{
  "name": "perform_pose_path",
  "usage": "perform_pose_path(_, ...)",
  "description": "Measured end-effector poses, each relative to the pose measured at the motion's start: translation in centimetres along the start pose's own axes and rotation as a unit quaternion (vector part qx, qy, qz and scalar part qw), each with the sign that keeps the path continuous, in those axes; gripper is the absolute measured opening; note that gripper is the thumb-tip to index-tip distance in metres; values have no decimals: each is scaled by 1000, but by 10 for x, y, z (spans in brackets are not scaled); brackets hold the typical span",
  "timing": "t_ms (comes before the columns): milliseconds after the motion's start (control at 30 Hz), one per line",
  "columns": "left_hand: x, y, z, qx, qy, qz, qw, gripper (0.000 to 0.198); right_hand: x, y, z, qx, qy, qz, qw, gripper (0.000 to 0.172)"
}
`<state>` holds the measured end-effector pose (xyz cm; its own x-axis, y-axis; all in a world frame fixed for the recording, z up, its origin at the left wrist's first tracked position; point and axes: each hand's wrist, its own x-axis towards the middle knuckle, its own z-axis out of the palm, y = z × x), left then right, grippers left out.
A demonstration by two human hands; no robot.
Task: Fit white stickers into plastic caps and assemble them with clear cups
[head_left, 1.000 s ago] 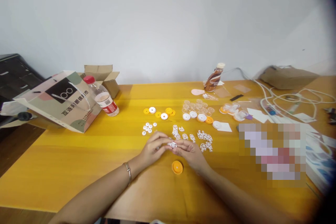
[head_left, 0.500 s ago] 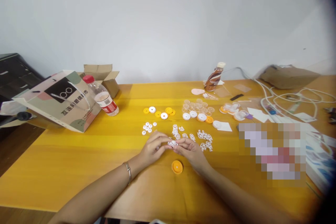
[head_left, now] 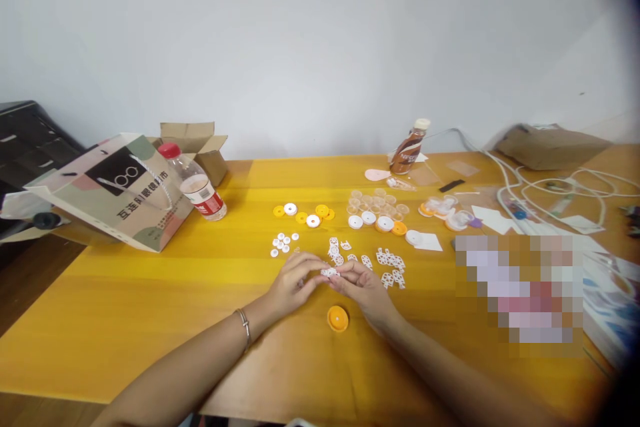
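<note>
My left hand point(head_left: 291, 287) and my right hand point(head_left: 366, 288) meet over the yellow table point(head_left: 150, 307), fingertips pinched together on a small white plastic piece point(head_left: 329, 272). Just below my hands an orange round cap point(head_left: 337, 318) lies on the table. More white cut-out pieces point(head_left: 390, 260) are scattered right behind my right hand. Small white discs point(head_left: 281, 243) lie behind my left hand. A bracelet is on my left wrist.
Orange and white round caps point(head_left: 305, 213) and clear cups point(head_left: 375, 203) sit mid-table. A paper bag point(head_left: 110, 190), a water bottle point(head_left: 193, 183) and a cardboard box point(head_left: 200, 140) stand at the left. A coffee bottle point(head_left: 407, 147), white cables point(head_left: 550, 183) and papers are at the right.
Both hands stay together at the same spot; only the fingers shift slightly around the white piece.
</note>
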<state>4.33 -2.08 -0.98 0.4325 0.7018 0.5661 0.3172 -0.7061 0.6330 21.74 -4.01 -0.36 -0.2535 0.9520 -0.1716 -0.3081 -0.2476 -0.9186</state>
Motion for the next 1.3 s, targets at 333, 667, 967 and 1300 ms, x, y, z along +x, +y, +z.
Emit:
perform_pose_path(333,1,1,1,-42,-7,-22,999,24,1,-5,-1,-21,-30,9,999,24)
perform_pose_path(667,2,2,1,-82,-16,-50,995,27,5,-3,-5,-114,-44,-16,992,24)
perform_pose_path(967,6,8,0,-108,-8,-78,991,18,3,0,-3,-192,-44,-65,978,21)
perform_pose_path(1300,1,2,2,-73,53,-114,989,25,-9,-32,-16,-519,-176,-218,808,44)
